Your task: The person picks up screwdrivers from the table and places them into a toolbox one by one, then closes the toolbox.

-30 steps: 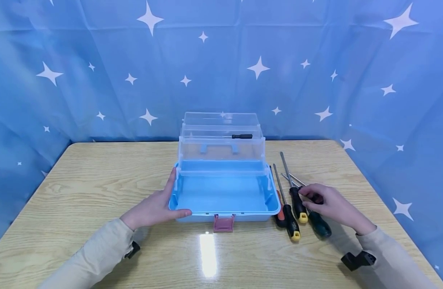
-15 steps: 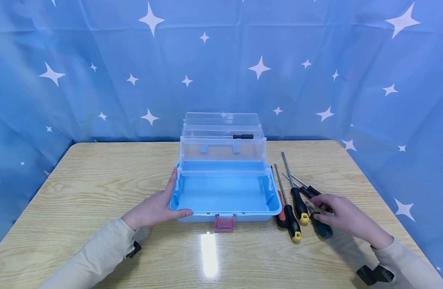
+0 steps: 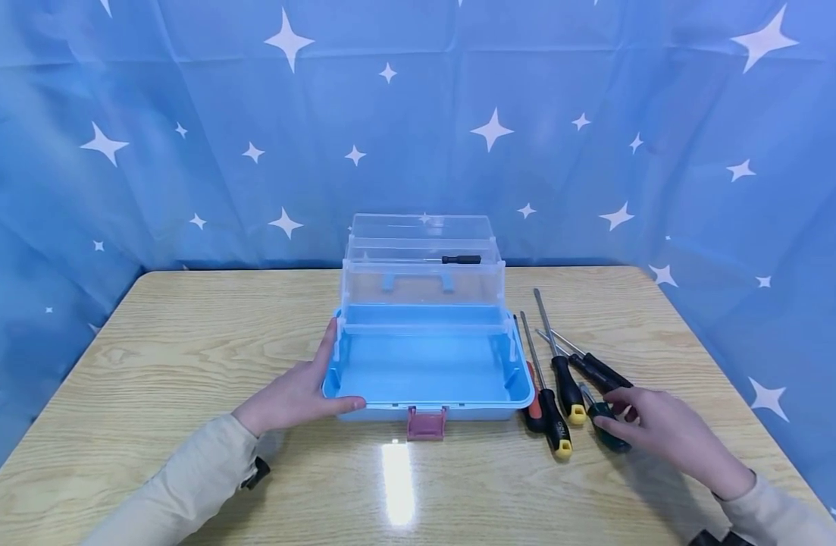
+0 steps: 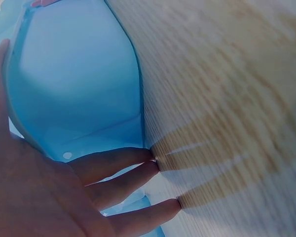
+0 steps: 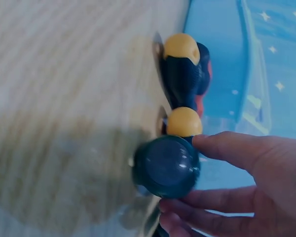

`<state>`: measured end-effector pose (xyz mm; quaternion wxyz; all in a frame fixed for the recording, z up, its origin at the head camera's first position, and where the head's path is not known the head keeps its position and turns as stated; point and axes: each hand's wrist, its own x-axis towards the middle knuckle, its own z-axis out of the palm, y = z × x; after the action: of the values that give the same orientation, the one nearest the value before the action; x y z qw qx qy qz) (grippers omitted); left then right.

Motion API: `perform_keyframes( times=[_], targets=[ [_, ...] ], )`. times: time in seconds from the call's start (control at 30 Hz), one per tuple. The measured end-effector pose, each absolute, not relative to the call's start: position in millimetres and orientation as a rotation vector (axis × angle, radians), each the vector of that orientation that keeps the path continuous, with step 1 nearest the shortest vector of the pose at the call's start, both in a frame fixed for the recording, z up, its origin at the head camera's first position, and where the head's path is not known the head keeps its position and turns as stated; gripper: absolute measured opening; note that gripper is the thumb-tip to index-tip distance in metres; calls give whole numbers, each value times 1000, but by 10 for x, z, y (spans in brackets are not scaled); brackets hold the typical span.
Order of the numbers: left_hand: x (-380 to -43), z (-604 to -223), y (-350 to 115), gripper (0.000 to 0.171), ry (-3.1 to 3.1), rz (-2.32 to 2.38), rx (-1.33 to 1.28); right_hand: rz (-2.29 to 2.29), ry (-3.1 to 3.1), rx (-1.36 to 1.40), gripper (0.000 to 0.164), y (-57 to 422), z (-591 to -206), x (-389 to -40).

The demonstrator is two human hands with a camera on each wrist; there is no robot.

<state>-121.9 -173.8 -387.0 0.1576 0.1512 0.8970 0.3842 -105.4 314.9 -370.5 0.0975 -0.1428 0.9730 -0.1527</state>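
A blue toolbox (image 3: 424, 368) with raised clear trays stands mid-table. My left hand (image 3: 298, 394) lies against its left front corner, thumb along the front rim, fingers straight; in the left wrist view its fingertips reach the tabletop. At the box's right, my right hand (image 3: 663, 428) pinches the handle of a stubby dark green screwdriver (image 3: 603, 421) lying on the table, thumb on one side and fingers on the other. In the right wrist view the rounded handle end (image 5: 166, 165) sits between thumb and fingers.
Black-and-yellow screwdrivers (image 3: 566, 390) lie between box and right hand, beside a red-and-black handle (image 3: 533, 409). Black-handled screwdrivers (image 3: 598, 370) lie behind the green one. A small black screwdriver (image 3: 461, 259) rests in the upper tray. A starry blue curtain (image 3: 418, 136) hangs behind.
My right hand has moved right and towards me, from the black-handled screwdrivers to the green one, and has closed around its handle. The left hand stays at the box corner.
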Motion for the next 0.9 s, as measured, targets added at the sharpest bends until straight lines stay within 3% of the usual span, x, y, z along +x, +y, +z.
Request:
perform_keyframes(
  times=[0.13,0.67,0.9],
  targets=[
    [-1220,-3866,-1732,119,2565,1103,435,-431,2899,-376,45,3129,-3762,-1018],
    [-1219,-3881,-1738,119,2569,1109,422,-430,3023,-362,21,3061,-3834,-1032],
    [-1218,-3884,-1743,119,2580,1097,422,-455,3030,-299,29,3069,-3808,-1069]
  ],
)
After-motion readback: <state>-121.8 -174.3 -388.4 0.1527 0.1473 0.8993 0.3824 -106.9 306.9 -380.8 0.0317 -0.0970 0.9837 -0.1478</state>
